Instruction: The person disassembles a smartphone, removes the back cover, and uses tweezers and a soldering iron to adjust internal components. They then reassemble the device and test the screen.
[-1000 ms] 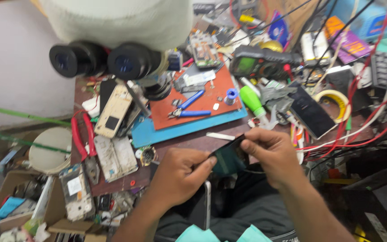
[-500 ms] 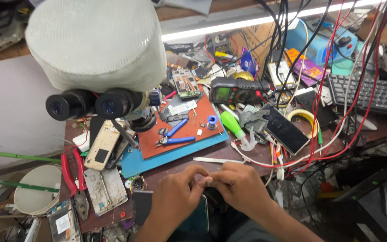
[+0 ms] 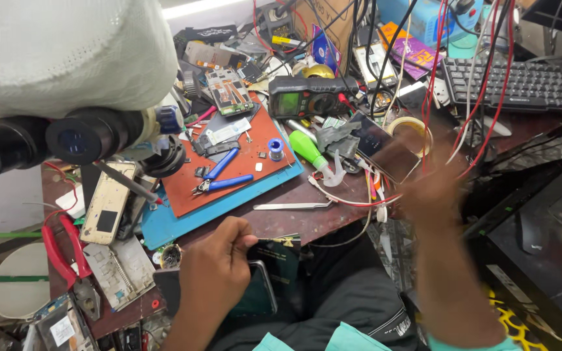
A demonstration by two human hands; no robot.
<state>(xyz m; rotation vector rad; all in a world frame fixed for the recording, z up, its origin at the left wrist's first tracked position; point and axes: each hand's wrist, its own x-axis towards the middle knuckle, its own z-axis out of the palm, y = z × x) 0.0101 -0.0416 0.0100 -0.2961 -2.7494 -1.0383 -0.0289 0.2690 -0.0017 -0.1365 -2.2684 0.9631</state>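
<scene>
A microscope (image 3: 66, 84) looms over the desk's (image 3: 333, 195) left side, beside an orange mat (image 3: 242, 162) bearing blue cutters (image 3: 219, 184). Tweezers (image 3: 292, 206) lie near the front edge. At that edge the left hand (image 3: 219, 270) clasps a dark phone (image 3: 258, 289). The right hand (image 3: 430, 188) is blurred above the wires; I cannot tell its grip.

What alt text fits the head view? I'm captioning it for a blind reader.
A left hand grips a dark phone at a cluttered repair bench, while the blurred right hand reaches among red wires. A microscope looms upper left.
</scene>
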